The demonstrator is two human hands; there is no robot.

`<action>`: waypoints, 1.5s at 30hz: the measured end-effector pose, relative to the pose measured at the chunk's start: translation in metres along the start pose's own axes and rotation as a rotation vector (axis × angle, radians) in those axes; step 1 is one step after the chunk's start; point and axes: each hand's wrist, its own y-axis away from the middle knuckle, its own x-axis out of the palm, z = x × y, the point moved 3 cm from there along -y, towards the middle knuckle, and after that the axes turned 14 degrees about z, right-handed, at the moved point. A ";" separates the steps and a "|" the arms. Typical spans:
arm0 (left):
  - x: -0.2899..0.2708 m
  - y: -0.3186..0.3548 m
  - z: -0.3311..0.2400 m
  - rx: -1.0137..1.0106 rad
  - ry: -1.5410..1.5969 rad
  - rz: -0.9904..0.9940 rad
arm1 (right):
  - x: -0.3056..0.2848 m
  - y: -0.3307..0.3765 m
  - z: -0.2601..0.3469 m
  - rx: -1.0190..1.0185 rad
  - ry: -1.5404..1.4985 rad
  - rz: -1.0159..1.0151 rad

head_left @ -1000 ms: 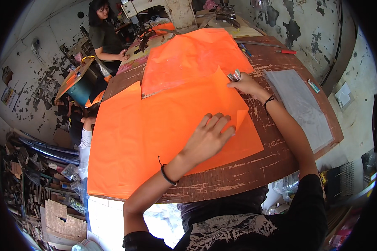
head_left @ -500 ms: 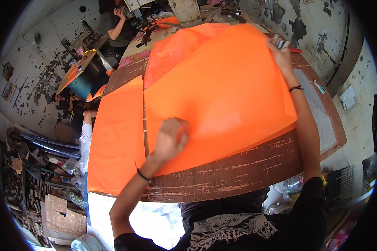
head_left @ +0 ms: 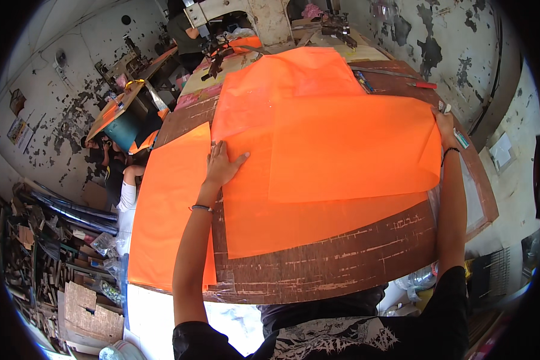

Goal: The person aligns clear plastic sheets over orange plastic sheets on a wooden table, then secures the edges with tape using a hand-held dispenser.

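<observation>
A folded orange sheet [head_left: 354, 150] lies over another flat orange sheet [head_left: 246, 222] on the brown worn table [head_left: 318, 270]. My left hand [head_left: 224, 165] rests palm down with spread fingers at the left edge of the lower sheet. At the far right, my right hand [head_left: 444, 126] is closed at the folded sheet's right end, where the material curves up. A small pale thing, too small to name, shows at its fingers. Left of my left hand lies a separate orange piece [head_left: 171, 210]. Beyond, a wrinkled orange sheet [head_left: 294, 72] reaches toward the table's back.
Near the right edge are a grey panel [head_left: 471, 198], a small white-green tube [head_left: 461, 138] and a red-handled tool [head_left: 423, 85]. A sewing machine [head_left: 255, 21] stands at the back. One person [head_left: 111, 162] sits at left; another [head_left: 185, 39] is behind. Scrap piles fill the lower left.
The upper orange sheet has shifted right, baring the sheet beneath. My left hand has moved away from me and opened flat; my right hand has come nearer and farther right.
</observation>
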 end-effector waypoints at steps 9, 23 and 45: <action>-0.014 -0.023 -0.007 0.118 -0.016 -0.119 | 0.006 0.015 -0.006 0.035 -0.084 0.045; -0.130 0.129 0.227 -0.286 0.806 -0.357 | -0.001 0.004 -0.017 0.062 -0.129 0.061; -0.153 0.314 0.003 -0.402 -0.202 0.114 | -0.005 0.011 -0.018 0.015 0.080 0.067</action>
